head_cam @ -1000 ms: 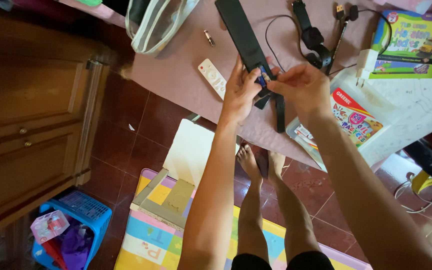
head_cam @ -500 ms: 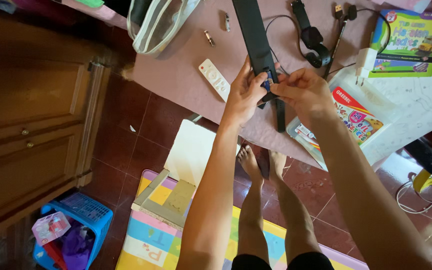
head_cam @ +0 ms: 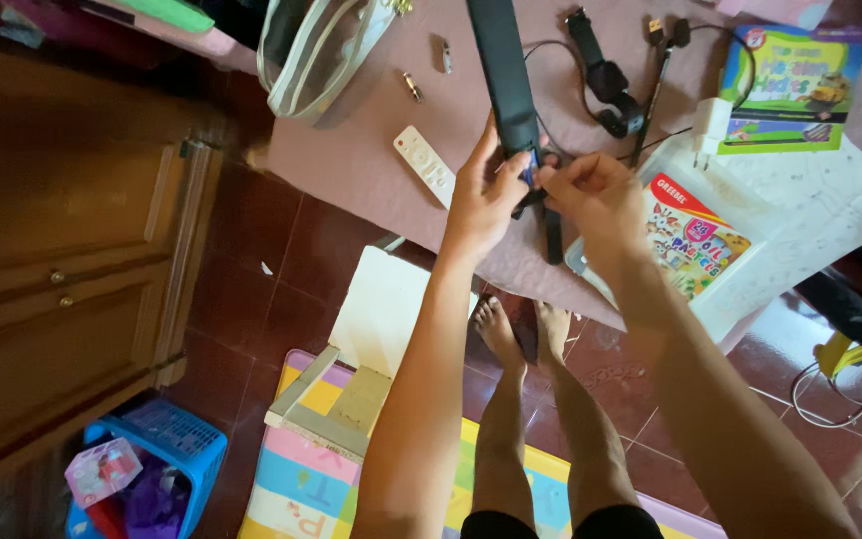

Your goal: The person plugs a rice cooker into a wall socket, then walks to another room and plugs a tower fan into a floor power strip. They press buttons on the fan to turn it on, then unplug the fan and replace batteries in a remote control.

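Hands meet over a long black remote control (head_cam: 504, 75) lying on the mauve worktop (head_cam: 371, 130), its near end lifted so the open battery bay faces up for both hands. The left hand (head_cam: 481, 195) wraps that near end, fingers closed round the body, thumb beside a small blue battery (head_cam: 531, 168). The right hand (head_cam: 596, 200) is pinched narrow, fingertips pressing at the battery, which seems partly seated, though the view is too small to be sure. Left of the remote lies a white remote (head_cam: 424, 165); right of it, a black watch (head_cam: 606, 75) and a crayon box (head_cam: 690, 235).
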